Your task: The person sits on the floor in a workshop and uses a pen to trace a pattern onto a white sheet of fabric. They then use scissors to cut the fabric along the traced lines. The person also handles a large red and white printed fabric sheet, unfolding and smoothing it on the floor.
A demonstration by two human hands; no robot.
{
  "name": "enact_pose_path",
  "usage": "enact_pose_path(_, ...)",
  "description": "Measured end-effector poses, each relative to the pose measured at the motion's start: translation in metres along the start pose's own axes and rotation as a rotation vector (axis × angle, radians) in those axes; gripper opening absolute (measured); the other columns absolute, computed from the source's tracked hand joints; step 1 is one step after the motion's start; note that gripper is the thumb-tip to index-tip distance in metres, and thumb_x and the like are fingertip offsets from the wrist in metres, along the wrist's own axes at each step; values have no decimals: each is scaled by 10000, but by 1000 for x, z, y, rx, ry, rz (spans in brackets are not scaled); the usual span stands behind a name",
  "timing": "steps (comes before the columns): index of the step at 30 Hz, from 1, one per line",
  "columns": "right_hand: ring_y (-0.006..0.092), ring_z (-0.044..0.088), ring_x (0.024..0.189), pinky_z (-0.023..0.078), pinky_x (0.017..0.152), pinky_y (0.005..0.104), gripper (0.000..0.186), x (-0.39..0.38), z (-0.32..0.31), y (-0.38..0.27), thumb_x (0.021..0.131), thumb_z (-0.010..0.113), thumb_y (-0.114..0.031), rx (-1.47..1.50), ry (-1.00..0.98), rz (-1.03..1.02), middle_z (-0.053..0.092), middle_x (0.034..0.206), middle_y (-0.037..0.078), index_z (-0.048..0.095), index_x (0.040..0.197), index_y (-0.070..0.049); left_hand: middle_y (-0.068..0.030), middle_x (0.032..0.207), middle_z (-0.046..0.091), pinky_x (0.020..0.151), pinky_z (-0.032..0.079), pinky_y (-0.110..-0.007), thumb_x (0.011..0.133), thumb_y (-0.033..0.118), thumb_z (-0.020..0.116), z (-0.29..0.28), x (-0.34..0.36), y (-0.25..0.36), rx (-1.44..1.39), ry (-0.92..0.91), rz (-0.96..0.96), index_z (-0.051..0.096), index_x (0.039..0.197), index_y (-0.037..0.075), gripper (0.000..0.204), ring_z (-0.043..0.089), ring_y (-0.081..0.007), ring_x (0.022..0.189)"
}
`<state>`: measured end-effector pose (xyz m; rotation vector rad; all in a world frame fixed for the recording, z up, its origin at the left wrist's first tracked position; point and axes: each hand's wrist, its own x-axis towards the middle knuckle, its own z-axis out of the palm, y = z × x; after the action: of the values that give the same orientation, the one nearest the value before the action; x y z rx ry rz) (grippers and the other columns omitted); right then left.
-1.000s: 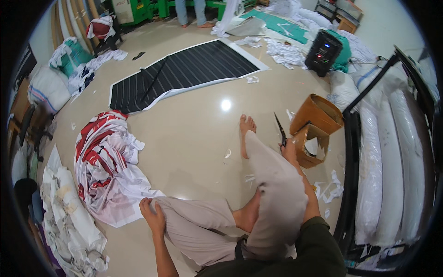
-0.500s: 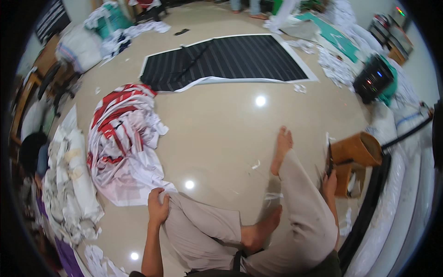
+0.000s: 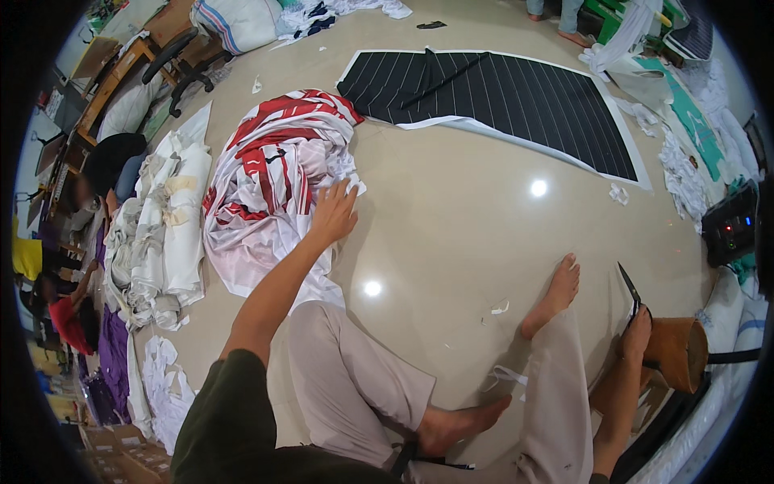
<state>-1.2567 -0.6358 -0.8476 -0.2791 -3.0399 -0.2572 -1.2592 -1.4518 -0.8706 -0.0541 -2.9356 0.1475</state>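
My left hand (image 3: 334, 211) is stretched out over the right side of a heap of red and white fabric (image 3: 266, 153), fingers apart; whether it touches the cloth I cannot tell. In my right hand (image 3: 635, 335), low on the right beside an orange-brown cardboard container (image 3: 677, 351), are black-handled scissors (image 3: 625, 278), blades pointing up. I sit on the tiled floor, my legs (image 3: 347, 379) bent in front of me, bare feet showing.
Black striped fabric (image 3: 508, 101) lies on white backing beyond me. White rolls (image 3: 177, 234) lie left; a black speaker (image 3: 730, 226) stands right. An office chair (image 3: 189, 81), desks and other people (image 3: 64, 315) are at the left, bare feet (image 3: 574, 36) at the back.
My left hand has left my knee and reached forward to the red and white heap. My view has swung leftward, showing more of the desks and people. My right hand still has the scissors.
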Motion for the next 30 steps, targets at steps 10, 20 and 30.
enact_pose_path(10,417,549,1219,444,1017,448,538,-19,25,74,968,518,-37,106,82,42,558,1316,289,362,1475,56,-87,1346,558,1123,266,-631,813,291,691,45,36,-92,327,-243,-109,747,1048,121,296,420,-330,1345)
enact_pose_path(20,286,624,1019,492,904,387,323,-66,-16,-6,977,500,-31,711,39,446,643,1134,217,532,1281,75,-140,1264,577,1065,382,-492,786,263,700,9,-200,-177,269,-340,-44,720,992,-5,339,441,-365,1288)
enact_pose_path(30,284,636,979,501,876,388,308,-52,-12,-228,972,523,-45,695,-124,-110,650,1105,217,545,1256,71,-161,1169,651,975,431,-537,780,433,682,-69,-248,-165,80,-806,-212,729,991,30,457,562,-332,1160)
